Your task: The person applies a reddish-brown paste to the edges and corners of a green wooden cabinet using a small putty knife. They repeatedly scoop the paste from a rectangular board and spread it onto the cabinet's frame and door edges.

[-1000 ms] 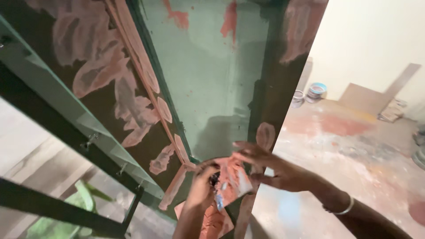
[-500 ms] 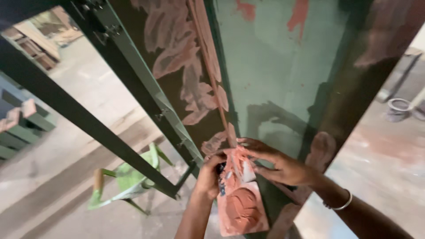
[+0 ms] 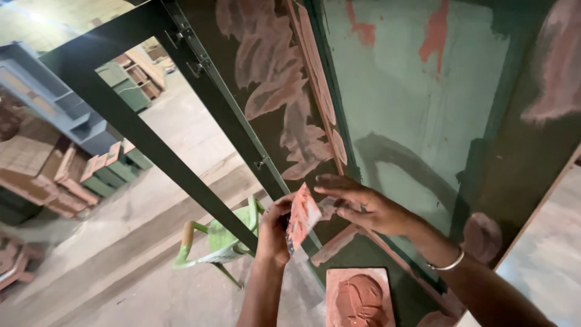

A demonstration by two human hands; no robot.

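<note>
My left hand (image 3: 273,229) grips a small flat scraper smeared with reddish filler paste (image 3: 302,215), held up on edge in front of a dark green metal door panel (image 3: 417,109). My right hand (image 3: 363,206), a thin bangle on its wrist, has its fingers spread and touches the scraper's smeared face with the fingertips. The panel carries many dried reddish patches of filler (image 3: 275,91). Below my hands lies a flat square board with a mound of reddish paste (image 3: 358,298).
A dark green metal frame bar (image 3: 151,145) runs diagonally at left. Behind it stands a green plastic chair (image 3: 221,242) on the concrete floor. Stacked green and brown metal cabinets (image 3: 72,163) fill the far left.
The view swung left, showing the workshop floor and chair. My left hand lifted the scraper off the paste board and turned it on edge; my right hand stayed at it.
</note>
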